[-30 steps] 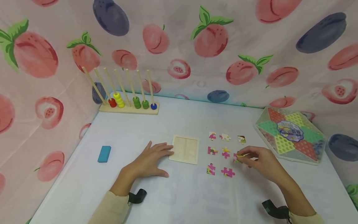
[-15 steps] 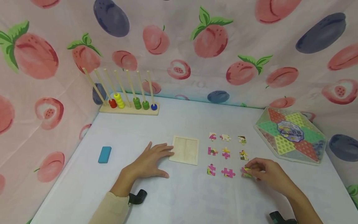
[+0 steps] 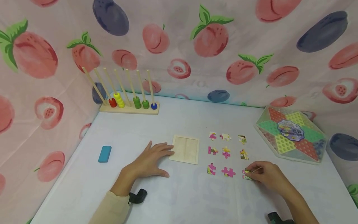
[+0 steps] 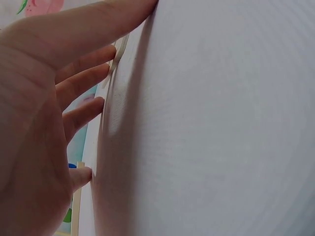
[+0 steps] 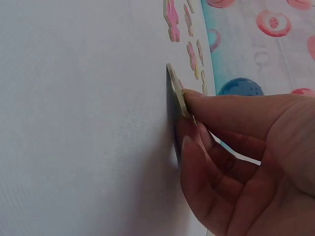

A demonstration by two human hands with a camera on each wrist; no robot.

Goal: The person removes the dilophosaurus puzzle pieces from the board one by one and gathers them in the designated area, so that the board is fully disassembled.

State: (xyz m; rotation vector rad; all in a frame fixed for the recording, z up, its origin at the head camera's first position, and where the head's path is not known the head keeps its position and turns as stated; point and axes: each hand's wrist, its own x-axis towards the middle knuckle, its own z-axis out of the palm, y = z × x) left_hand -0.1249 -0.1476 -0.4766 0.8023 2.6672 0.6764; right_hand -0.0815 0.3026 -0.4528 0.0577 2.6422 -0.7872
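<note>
My right hand point(image 3: 267, 175) pinches a pink, green and yellow jigsaw piece point(image 3: 246, 175) between thumb and fingers, low over the white table. In the right wrist view that jigsaw piece point(image 5: 176, 91) is tilted, one edge close to the cloth. Other jigsaw pieces point(image 3: 228, 172) lie in rows to its left and behind it, one yellow and dark piece point(image 3: 244, 154) just beyond my fingertips. My left hand point(image 3: 151, 160) rests with spread fingers, its fingertips at the left edge of a shallow square wooden tray point(image 3: 183, 162). The left wrist view shows those fingers point(image 4: 83, 115) relaxed, holding nothing.
A wooden bead-peg abacus point(image 3: 128, 109) stands at the back left. A blue block point(image 3: 104, 154) lies left of my left hand. At the right is a hexagonal Chinese checkers box point(image 3: 291, 133). Fruit-print cloth point(image 3: 179, 46) walls the back and sides.
My right hand has moved toward the near side with the pinched jigsaw piece, from over the right-hand middle piece to the near right of the rows. The left hand has stayed put.
</note>
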